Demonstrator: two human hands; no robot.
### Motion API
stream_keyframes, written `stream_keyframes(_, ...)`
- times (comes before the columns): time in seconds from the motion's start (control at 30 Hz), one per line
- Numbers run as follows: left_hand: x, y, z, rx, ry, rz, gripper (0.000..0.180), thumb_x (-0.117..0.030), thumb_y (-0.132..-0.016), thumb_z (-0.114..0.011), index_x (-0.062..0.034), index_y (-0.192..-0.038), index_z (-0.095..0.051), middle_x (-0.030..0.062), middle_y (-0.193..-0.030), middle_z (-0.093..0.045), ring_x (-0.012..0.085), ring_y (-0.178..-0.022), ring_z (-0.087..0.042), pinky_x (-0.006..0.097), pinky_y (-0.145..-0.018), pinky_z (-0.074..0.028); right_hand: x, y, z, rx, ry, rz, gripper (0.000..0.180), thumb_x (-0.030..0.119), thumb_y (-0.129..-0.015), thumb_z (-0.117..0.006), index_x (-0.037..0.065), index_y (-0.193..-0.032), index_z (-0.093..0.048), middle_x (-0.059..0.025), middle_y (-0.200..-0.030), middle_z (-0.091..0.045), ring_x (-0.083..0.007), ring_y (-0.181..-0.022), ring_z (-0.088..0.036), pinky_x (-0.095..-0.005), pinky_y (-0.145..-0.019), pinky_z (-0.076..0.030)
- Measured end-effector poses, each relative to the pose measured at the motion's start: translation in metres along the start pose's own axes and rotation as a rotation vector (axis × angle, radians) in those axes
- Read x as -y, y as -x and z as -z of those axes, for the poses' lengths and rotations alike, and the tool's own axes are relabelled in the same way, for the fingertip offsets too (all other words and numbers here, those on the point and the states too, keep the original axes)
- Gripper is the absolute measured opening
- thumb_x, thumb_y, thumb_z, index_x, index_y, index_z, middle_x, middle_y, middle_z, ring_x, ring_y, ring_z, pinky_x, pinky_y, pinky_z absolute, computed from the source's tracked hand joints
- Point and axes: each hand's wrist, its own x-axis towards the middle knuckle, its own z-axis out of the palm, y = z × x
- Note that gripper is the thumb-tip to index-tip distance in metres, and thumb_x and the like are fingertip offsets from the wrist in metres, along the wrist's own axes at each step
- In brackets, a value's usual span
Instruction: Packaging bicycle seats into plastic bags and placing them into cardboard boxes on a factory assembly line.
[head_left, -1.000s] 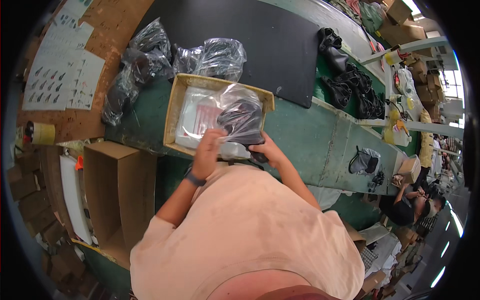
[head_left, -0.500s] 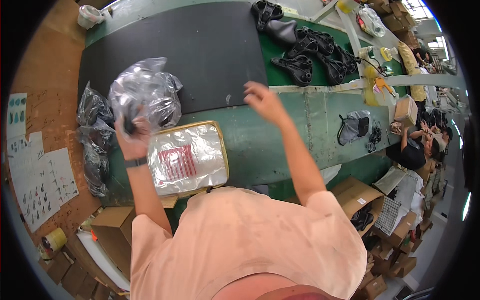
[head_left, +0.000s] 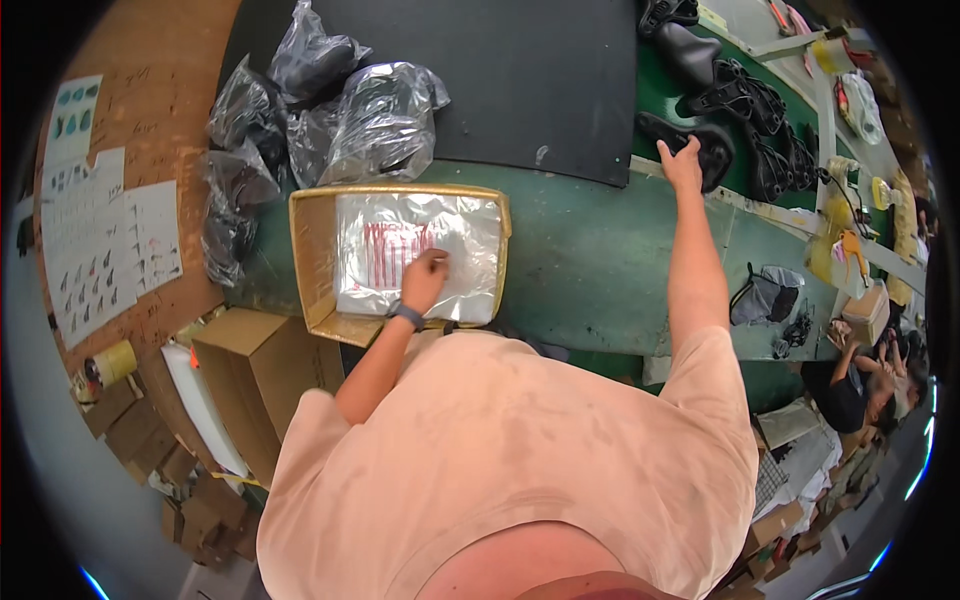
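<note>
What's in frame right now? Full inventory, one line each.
cardboard tray: one, tan, on the green bench in front of the person
clear bags: a flat stack, red print, inside the tray
bagged saddles: about five, black in clear plastic, heaped behind and left of the tray
black mat: one, far side of the bench
loose saddles: several, black, upper right
cardboard boxes: several, brown, left of the bench
tape roll: one, yellowish, lower left
paper sheets: several, white, left wall
left hand: resting on the clear bags
right hand: reaching out, on a loose saddle, grip unclear
</note>
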Motion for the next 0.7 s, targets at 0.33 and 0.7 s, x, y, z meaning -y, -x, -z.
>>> stream_keyframes(0.33,0.01,-0.017,-0.067,0.073,-0.504,-0.314,0.035,-0.037,-0.096,-0.074,-0.0038,-0.104,-0.069,0.0198,-0.102,-0.074,0.0399,-0.101,-0.071,0.052,-0.088,-0.056,-0.047,0.35,0.001,0.049,-1.946,-0.778,0.042,0.06,-0.102,-0.062,0.02,-0.113,-0.061,-0.0015,-0.096,-0.064,-0.0168,-0.079,-0.061,-0.0339,-0.06,-0.049)
stream_keyframes(0.7,0.089,-0.014,-0.071,-0.192,0.062,-0.211,0.029,-0.024,-0.109,-0.053,-0.0028,-0.112,-0.072,0.0207,-0.105,-0.07,0.0337,-0.083,-0.076,0.046,-0.075,-0.058,-0.124,0.631,-0.049,0.454,-0.888,-0.634,0.083,0.049,-0.09,-0.083,-0.005,-0.144,-0.05,-0.0214,-0.124,-0.069,-0.0364,-0.111,-0.069,-0.0449,-0.096,-0.056)
